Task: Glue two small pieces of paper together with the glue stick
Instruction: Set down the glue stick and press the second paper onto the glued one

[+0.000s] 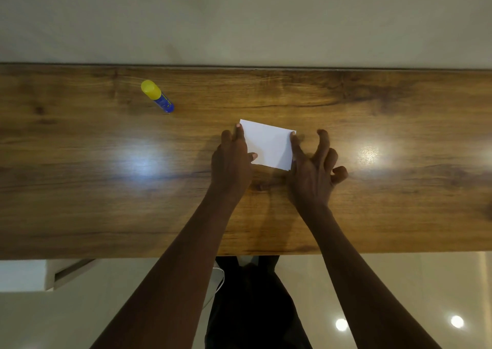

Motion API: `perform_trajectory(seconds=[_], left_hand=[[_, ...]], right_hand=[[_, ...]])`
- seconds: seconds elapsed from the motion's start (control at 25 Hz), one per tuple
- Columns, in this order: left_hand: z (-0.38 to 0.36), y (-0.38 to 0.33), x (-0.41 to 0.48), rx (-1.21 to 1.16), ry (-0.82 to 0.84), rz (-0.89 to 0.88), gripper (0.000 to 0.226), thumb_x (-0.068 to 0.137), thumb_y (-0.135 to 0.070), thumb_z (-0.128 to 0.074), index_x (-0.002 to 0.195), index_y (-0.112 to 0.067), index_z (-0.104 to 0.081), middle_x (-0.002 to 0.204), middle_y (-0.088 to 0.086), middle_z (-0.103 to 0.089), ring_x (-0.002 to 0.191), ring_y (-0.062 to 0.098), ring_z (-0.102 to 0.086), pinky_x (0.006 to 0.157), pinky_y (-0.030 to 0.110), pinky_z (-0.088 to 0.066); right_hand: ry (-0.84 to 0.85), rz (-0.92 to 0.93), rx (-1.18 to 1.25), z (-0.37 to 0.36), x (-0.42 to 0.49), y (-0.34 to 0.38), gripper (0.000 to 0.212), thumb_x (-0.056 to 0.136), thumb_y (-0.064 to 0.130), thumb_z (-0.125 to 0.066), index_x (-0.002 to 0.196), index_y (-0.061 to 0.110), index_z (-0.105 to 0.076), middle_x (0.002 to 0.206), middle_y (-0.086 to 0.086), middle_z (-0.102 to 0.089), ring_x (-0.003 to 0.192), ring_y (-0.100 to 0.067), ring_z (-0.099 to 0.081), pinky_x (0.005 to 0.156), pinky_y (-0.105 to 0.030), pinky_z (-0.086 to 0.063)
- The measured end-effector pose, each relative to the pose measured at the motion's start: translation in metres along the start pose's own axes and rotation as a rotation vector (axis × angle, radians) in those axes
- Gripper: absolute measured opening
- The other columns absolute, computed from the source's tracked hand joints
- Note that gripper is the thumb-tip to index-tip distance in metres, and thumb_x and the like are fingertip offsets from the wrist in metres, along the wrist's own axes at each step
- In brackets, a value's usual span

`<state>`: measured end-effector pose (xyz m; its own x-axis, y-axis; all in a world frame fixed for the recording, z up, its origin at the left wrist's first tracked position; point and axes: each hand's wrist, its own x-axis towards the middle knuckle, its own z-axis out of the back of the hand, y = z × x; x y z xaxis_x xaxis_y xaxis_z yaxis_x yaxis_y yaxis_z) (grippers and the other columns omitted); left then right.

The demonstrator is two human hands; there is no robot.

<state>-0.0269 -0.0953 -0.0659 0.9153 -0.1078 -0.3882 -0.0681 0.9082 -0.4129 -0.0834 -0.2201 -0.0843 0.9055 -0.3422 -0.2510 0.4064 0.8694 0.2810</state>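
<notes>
Wooden bench against a pale wall carries all items. Glue stick, capped, stands upright, well left of the fingers and beyond them, untouched. Left hand: straight fingers lie together along the paper's left edge, thumb tip on the sheet, pressing rather than gripping. Paper lies flat between both sets of fingers; a second edge at its near right corner suggests two stacked pieces. Right hand: index finger pins the right edge, other fingers raised, spread. Judgement: edges are being squared or pressed.
</notes>
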Motion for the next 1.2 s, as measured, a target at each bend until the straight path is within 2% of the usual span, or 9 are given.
perform_trajectory(seconds=[0.2,0.32,0.44,0.56,0.68,0.84,0.96,1.08,1.2], left_hand=[[0.000,0.001,-0.004,-0.057,-0.021,0.013,0.065,0.088,-0.017,-0.056,0.142,-0.009,-0.020,0.136,0.017,-0.040,0.122,0.029,-0.046,0.098,0.032,-0.042],[0.002,0.001,-0.007,-0.095,-0.061,0.038,0.063,0.087,-0.014,-0.056,0.141,-0.012,-0.023,0.134,0.016,-0.041,0.123,0.027,-0.044,0.098,0.031,-0.042],[0.003,-0.003,-0.010,-0.098,-0.096,0.027,0.062,0.086,-0.008,-0.056,0.141,-0.012,-0.025,0.133,0.015,-0.040,0.123,0.026,-0.043,0.097,0.031,-0.043],[0.003,-0.006,-0.013,-0.137,-0.122,0.050,0.063,0.086,-0.007,-0.056,0.140,-0.011,-0.025,0.136,0.015,-0.040,0.125,0.026,-0.041,0.098,0.030,-0.042],[0.004,-0.004,-0.014,-0.166,-0.142,0.059,0.064,0.083,-0.006,-0.059,0.139,-0.011,-0.027,0.135,0.016,-0.043,0.125,0.027,-0.041,0.097,0.032,-0.042],[0.006,-0.002,-0.013,-0.294,-0.189,0.079,0.069,0.078,-0.003,-0.065,0.137,-0.010,-0.032,0.133,0.017,-0.047,0.117,0.028,-0.051,0.092,0.035,-0.048],[0.006,-0.005,-0.012,-0.394,-0.177,0.083,0.073,0.075,-0.001,-0.068,0.138,-0.009,-0.032,0.135,0.016,-0.046,0.118,0.023,-0.051,0.090,0.032,-0.048],[0.008,-0.007,-0.012,-0.529,-0.141,0.101,0.077,0.074,0.004,-0.067,0.139,-0.010,-0.029,0.140,0.015,-0.042,0.125,0.024,-0.046,0.097,0.038,-0.045],[0.012,-0.007,-0.014,-0.721,-0.076,0.126,0.081,0.074,0.010,-0.063,0.141,-0.013,-0.025,0.148,0.011,-0.032,0.132,0.024,-0.039,0.101,0.043,-0.044]], right_hand=[[-0.071,0.000,0.031,0.000,0.006,0.005,0.051,0.083,0.026,-0.056,0.127,0.027,-0.030,0.144,-0.012,-0.018,0.121,-0.029,-0.018,0.092,-0.054,-0.027],[-0.050,0.059,0.095,0.004,0.013,0.005,0.051,0.081,0.021,-0.059,0.127,0.022,-0.037,0.144,-0.010,-0.027,0.126,-0.032,-0.025,0.093,-0.052,-0.026],[0.008,0.134,0.178,0.008,0.019,0.007,0.053,0.080,0.016,-0.057,0.128,0.019,-0.035,0.138,-0.007,-0.038,0.126,-0.029,-0.026,0.093,-0.051,-0.023],[0.020,0.144,0.160,0.009,0.020,0.012,0.052,0.081,0.023,-0.056,0.128,0.017,-0.033,0.134,-0.008,-0.040,0.123,-0.028,-0.030,0.094,-0.050,-0.023],[0.037,0.110,0.109,0.010,0.020,0.019,0.051,0.081,0.028,-0.059,0.124,0.016,-0.036,0.129,-0.009,-0.040,0.118,-0.028,-0.033,0.094,-0.049,-0.024],[0.046,0.029,0.052,0.019,0.027,0.026,0.053,0.074,0.027,-0.066,0.116,0.010,-0.038,0.120,-0.012,-0.046,0.116,-0.029,-0.035,0.093,-0.047,-0.026],[0.126,-0.062,0.048,0.023,0.032,0.030,0.058,0.072,0.032,-0.069,0.116,0.007,-0.039,0.120,-0.012,-0.051,0.119,-0.030,-0.035,0.097,-0.046,-0.026],[0.189,-0.139,0.065,0.023,0.032,0.032,0.063,0.070,0.037,-0.071,0.117,0.007,-0.042,0.125,-0.012,-0.051,0.122,-0.032,-0.035,0.099,-0.046,-0.029],[0.193,-0.188,0.189,0.020,0.029,0.035,0.062,0.068,0.032,-0.075,0.115,0.005,-0.044,0.122,-0.013,-0.053,0.116,-0.030,-0.046,0.087,-0.040,-0.042]])
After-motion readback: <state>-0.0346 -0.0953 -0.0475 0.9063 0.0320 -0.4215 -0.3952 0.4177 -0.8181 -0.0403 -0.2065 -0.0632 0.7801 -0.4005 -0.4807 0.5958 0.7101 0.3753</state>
